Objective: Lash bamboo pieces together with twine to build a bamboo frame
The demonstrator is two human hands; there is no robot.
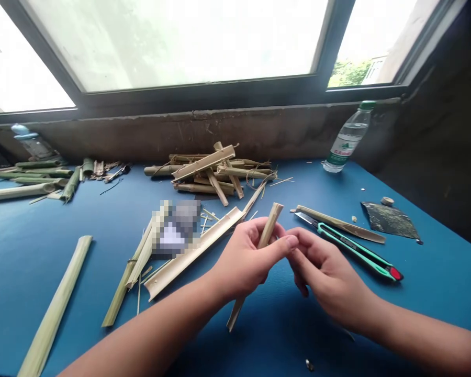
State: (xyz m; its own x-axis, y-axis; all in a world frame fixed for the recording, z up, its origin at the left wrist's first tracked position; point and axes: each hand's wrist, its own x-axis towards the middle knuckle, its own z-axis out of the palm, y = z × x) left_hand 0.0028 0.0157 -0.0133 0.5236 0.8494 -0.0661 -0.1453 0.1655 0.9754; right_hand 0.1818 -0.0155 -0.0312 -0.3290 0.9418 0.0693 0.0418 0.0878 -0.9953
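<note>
Worktop: blue and smooth-looking (113, 220), back edge up against a low, rough wall (259, 128), with bits of bamboo all over it.
Room: big bright window (200, 47) in a dark frame above that wall, some greenery through the right pane; dark wall (447, 136) past the right edge.
Bamboo strip: the narrow piece (269, 225) is up in the left hand, over the front half of the worktop, top end tipped right.
Left hand: fingers (249, 256) closed around the strip's middle, so that stretch is hidden.
Right hand: fingers curled (320, 267), tips meeting the left thumb; can't tell if they're pinching anything.
Utility knife: green and black (353, 251), blade out, lying between the right hand and the right edge, flat bamboo sliver (339, 224) just behind it.
Right edge: dark flat piece (390, 217) with a small round bit (387, 201) beside it.
Back right corner: water bottle (343, 141), green cap, part full.
Back edge, middle: messy pile of split bamboo (204, 165).
Back left corner: greener bamboo pieces (43, 180), blue-topped container (35, 141) behind.
In the way: a split bamboo trough (192, 256) lies right beside the left forearm, a pixelated patch (176, 230) hides whatever's behind it.
Front left corner: one long pale-green piece (57, 309).
</note>
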